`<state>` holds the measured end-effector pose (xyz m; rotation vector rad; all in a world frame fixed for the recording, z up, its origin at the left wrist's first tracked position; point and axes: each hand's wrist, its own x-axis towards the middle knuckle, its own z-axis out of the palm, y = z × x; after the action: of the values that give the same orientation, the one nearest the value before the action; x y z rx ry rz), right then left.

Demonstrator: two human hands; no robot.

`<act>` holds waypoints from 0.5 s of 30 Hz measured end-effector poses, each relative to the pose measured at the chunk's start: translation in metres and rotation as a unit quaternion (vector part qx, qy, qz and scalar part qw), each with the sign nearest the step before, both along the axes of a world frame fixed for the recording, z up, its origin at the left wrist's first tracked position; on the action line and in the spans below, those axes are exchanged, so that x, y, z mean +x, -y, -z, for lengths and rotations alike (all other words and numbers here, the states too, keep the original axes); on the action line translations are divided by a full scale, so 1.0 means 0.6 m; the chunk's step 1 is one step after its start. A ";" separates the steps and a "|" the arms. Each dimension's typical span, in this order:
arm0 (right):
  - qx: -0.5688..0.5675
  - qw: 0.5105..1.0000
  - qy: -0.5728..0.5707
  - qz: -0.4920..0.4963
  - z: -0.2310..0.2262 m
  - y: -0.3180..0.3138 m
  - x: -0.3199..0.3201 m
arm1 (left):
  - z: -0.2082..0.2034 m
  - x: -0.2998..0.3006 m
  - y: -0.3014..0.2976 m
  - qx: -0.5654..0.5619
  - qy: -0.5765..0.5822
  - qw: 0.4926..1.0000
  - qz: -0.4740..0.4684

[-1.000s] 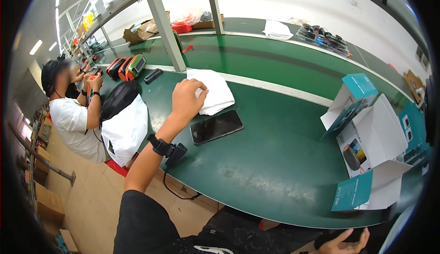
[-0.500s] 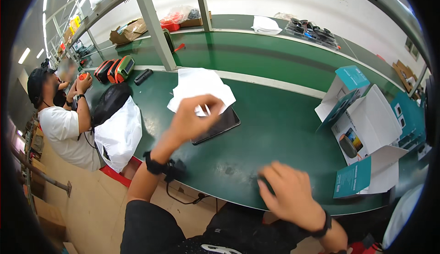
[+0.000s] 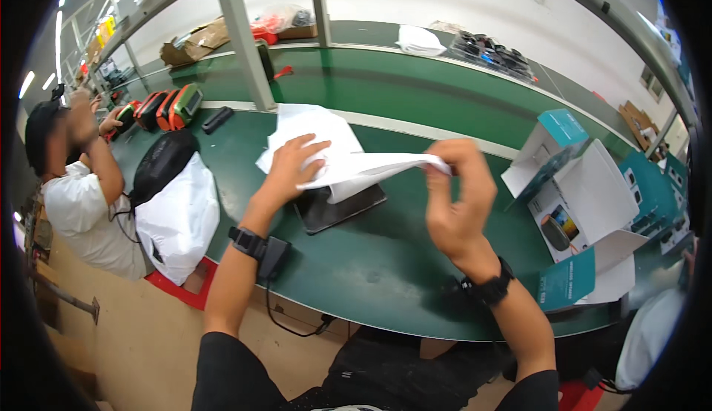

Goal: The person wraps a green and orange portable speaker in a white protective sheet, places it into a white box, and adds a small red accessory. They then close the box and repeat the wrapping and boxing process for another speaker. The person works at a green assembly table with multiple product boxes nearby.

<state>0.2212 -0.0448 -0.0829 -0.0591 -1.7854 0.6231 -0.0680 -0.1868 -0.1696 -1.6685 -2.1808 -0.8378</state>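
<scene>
while both hands stretch a white bag (image 3: pixel 363 168), it half hides the phone (image 3: pixel 334 207).

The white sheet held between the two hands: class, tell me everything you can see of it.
The white sheet looks thin, soft and crumpled, like a foam or plastic wrapper. It is lifted off the green table and stretched sideways. The left hand grips its left part and the right hand pinches its narrow right end. More white sheets lie behind it, and it hangs over a dark flat slab.

A phone (image 3: pixel 337 205) lies on the bench (image 3: pixel 400 262) beneath the hands, boxes (image 3: pixel 586 196) to their right, bags (image 3: pixel 167 188) left.
</scene>
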 end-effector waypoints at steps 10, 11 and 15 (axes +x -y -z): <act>-0.449 0.883 0.135 -0.030 0.163 -0.104 0.171 | -0.115 0.273 -0.044 -0.144 0.410 0.885 0.165; -0.435 0.894 0.111 -0.010 0.171 -0.105 0.170 | -0.116 0.290 -0.052 -0.215 0.368 0.894 0.140; -0.427 0.904 0.010 0.040 0.176 -0.114 0.169 | -0.093 0.289 -0.083 -0.288 0.312 0.894 0.141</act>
<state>0.3227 0.0237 -0.1883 -0.7327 -1.3961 1.3042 0.1052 -0.1371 -0.1140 -2.2809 -2.8749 -0.9648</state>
